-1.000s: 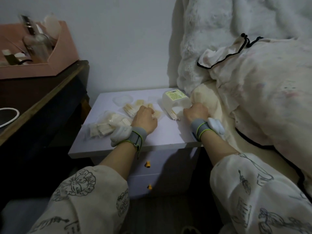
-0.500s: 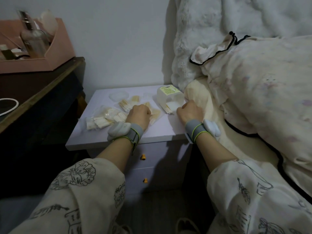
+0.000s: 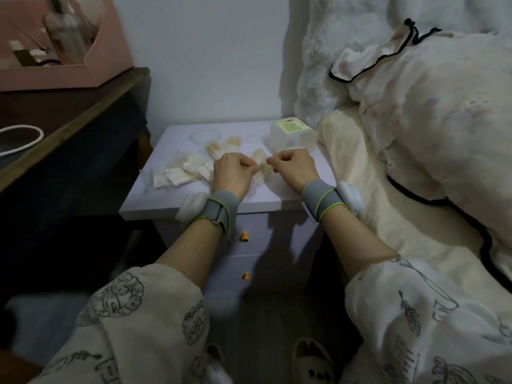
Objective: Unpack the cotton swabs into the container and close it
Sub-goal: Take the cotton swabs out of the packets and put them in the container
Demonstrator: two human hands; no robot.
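A small clear packet of cotton swabs [image 3: 260, 165] is held between both hands just above the white nightstand [image 3: 277, 196]. My left hand [image 3: 232, 174] pinches its left edge and my right hand [image 3: 293, 169] pinches its right edge. The white plastic container [image 3: 292, 134] with a yellow-green label lies on its side at the back right of the nightstand. Its round clear lid [image 3: 205, 135] lies flat at the back. Several more swab packets [image 3: 182, 170] lie in a heap on the left part of the top.
A bed with cream sheet [image 3: 360, 189] and rumpled duvet borders the nightstand on the right. A dark wooden desk [image 3: 69, 120] with a pink organiser box [image 3: 91, 62] stands on the left. The nightstand has two drawers with yellow knobs [image 3: 244, 236].
My right hand left the container's side and came to the middle. Both hands now pinch one swab packet between them. The camera tilted down.
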